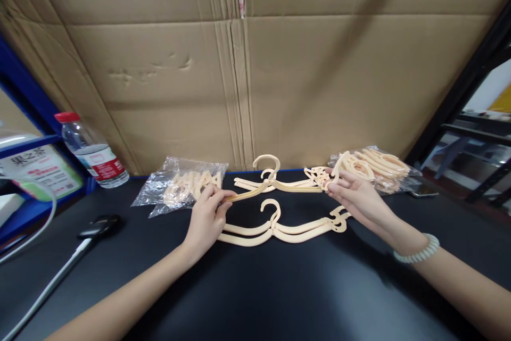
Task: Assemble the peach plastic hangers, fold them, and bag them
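Note:
Pinched at its left end by my left hand (205,221) is a cream folding clothes hanger (296,189), its hook pointing up. My right hand (359,197) has its fingers closed at the hanger's other end, where small cut-out cream pieces (316,174) and a curved piece show. Exactly how these join is unclear. Behind the held hanger, another cream hanger (244,184) lies partly hidden. A double-armed hanger (255,240) rests on the black table in front, its left end under my left hand and a shaped piece (339,221) at its right end.
Clear plastic bags with cream parts lie at left (159,184) and right (385,168). A red-capped bottle (106,165) stands far left, near a black device (99,225) with a white cable (51,288). Cardboard (339,85) walls the back. A phone (423,190) lies beside the right bag.

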Available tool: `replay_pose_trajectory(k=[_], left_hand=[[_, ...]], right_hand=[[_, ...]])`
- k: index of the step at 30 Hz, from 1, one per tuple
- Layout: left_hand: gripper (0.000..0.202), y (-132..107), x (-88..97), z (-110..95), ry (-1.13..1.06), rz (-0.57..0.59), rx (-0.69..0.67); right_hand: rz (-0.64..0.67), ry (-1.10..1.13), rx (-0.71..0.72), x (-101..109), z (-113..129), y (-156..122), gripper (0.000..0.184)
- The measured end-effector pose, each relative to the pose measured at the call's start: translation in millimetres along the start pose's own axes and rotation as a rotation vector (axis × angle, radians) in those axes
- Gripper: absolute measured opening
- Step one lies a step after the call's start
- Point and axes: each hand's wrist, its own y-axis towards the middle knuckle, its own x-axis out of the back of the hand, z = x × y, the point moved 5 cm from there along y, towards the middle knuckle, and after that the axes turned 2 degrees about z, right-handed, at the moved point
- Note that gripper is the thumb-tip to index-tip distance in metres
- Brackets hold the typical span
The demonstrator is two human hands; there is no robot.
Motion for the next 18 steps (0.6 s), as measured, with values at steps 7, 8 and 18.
replay_pose_trajectory(k=[7, 8, 18], left_hand=[[0.022, 0.8, 0.3, -2.5, -0.004, -0.011, -0.024], [0.022, 0.8, 0.3, -2.7, 0.0, -0.014, -0.025], [0.023, 0.2, 2.7, -2.4, 0.023, -0.038, -0.022]], right_hand=[[0.09, 0.012, -0.091, 0.2, -6.2, 0.9, 0.031], [0.115, 0.015, -0.114, -1.0, -6.4, 0.0, 0.031], [0.233, 0.124, -0.336, -10.3, -8.3, -8.3, 0.027]])
